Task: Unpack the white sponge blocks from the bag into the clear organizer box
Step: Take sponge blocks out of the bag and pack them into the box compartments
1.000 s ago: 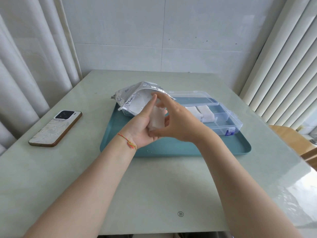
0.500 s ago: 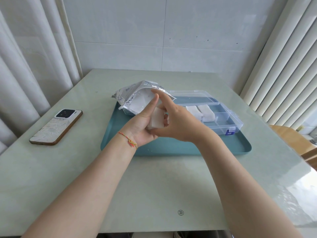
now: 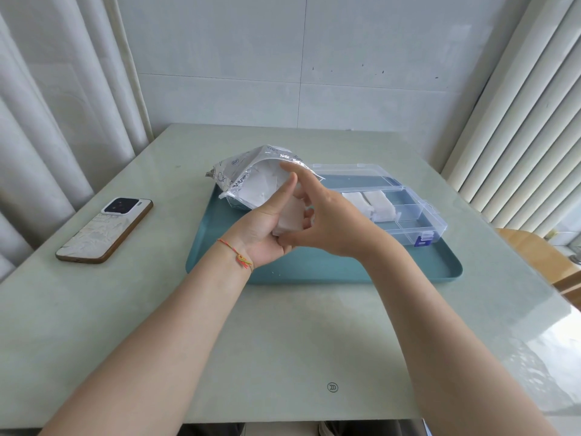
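Note:
Both hands meet above the teal tray [image 3: 314, 269], holding one white sponge block [image 3: 290, 217] between them. My left hand [image 3: 267, 228] cups the block from the left with its thumb raised. My right hand [image 3: 327, 220] pinches the block's right side, index finger stretched toward the bag. The open foil bag [image 3: 248, 179] lies at the tray's back left with more white blocks showing in its mouth. The clear organizer box [image 3: 405, 212] sits open on the tray's right, with two sponge blocks [image 3: 369, 204] in a middle compartment.
A phone [image 3: 105, 229] in a pale marbled case lies face down on the table's left side. Curtains hang on both sides, and a tiled wall stands behind. A wooden chair edge [image 3: 544, 259] shows at the far right.
The hands have stayed together on the sponge block with only small finger shifts. The view has edged slightly closer.

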A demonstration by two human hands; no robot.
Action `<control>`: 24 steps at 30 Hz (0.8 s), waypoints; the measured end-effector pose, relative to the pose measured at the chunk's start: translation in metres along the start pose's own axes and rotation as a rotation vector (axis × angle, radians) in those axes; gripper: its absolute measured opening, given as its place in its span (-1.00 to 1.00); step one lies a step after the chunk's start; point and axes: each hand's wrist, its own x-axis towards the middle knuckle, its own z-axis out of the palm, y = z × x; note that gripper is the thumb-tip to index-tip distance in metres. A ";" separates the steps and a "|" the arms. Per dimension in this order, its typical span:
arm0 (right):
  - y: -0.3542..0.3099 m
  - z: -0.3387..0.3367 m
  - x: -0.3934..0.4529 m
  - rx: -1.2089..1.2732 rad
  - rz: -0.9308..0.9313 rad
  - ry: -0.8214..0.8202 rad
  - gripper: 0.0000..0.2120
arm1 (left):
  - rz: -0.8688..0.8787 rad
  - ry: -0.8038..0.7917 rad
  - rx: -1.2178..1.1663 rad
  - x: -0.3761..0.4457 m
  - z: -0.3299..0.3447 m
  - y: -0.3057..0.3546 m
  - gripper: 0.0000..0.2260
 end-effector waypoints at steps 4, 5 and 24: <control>0.001 0.001 0.001 -0.028 0.012 -0.010 -0.06 | -0.018 -0.010 0.052 0.001 -0.002 -0.001 -0.65; 0.001 0.001 0.000 -0.061 0.010 -0.013 -0.08 | -0.020 -0.002 0.050 0.002 -0.004 -0.001 -0.64; -0.001 -0.081 -0.003 0.238 0.201 -0.016 -0.93 | 0.152 -0.303 0.446 0.026 0.039 0.022 -0.35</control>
